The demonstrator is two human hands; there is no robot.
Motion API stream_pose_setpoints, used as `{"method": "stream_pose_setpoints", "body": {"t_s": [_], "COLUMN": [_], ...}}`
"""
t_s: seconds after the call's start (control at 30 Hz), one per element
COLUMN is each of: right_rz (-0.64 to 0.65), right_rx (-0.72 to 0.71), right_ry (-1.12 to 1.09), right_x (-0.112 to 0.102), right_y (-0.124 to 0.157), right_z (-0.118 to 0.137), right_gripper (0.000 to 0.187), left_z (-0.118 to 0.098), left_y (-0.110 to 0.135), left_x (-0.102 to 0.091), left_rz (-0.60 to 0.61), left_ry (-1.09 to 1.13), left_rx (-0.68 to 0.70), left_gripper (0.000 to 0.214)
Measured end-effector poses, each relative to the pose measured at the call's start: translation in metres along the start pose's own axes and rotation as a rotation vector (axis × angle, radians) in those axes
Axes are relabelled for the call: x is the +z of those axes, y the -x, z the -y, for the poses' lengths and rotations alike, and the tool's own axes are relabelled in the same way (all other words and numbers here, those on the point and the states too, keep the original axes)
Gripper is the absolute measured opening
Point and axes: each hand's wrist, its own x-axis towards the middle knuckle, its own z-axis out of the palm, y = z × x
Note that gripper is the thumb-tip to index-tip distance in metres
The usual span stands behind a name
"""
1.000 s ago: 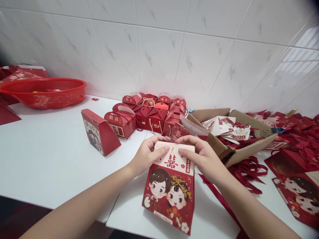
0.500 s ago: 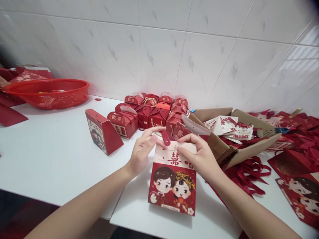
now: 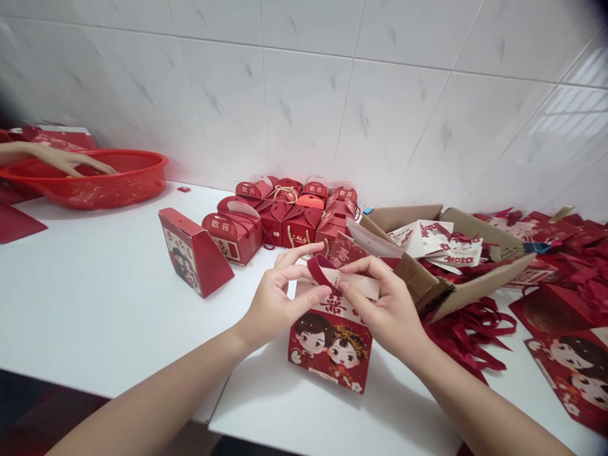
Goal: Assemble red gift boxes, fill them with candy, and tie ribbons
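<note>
At the front edge of the white desk [image 3: 95,304], a red wedding gift box [image 3: 332,342] printed with a cartoon couple stands upright between both hands. The left hand [image 3: 278,297] pinches a dark red ribbon handle [image 3: 319,269] between thumb and forefinger, the loop arching over the box top. The right hand [image 3: 384,304] is closed on the box's cream top flap, just beside the ribbon's end, thumb on the near side.

The flap is thin card, so too hard a tug on the ribbon could tear its small hole or crease the fold. The ribbon end could also slip free, since only fingertips hold it. The box sits close to the desk edge and looks light, so a sideways pull might tip it or slide it off.

Behind, a cluster of finished red boxes [image 3: 289,212] sits against the tiled wall, and a wedge-shaped box [image 3: 192,250] stands to their left. An open cardboard carton [image 3: 475,278] of flat cards lies to the right, with loose ribbons [image 3: 470,332] beside it. Far left, another person's hand [image 3: 71,161] reaches into a red basket [image 3: 118,183].
</note>
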Motion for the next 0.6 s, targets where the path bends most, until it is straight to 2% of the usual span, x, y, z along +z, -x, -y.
{"method": "stream_pose_setpoints", "body": {"t_s": [0.3, 0.6], "right_rz": [0.043, 0.022], "right_rx": [-0.026, -0.061], "right_ry": [-0.056, -0.031], "right_x": [0.0016, 0.0032], "right_y": [0.0011, -0.0006], "right_z": [0.0005, -0.0005], "right_gripper": [0.005, 0.003], "left_z": [0.0040, 0.0062], "left_y": [-0.0006, 0.0018], "left_x": [0.0041, 0.0057], "left_rz": [-0.106, -0.111], "left_ry": [-0.012, 0.037], "left_rx": [0.057, 0.057], "left_gripper": [0.008, 0.003]}}
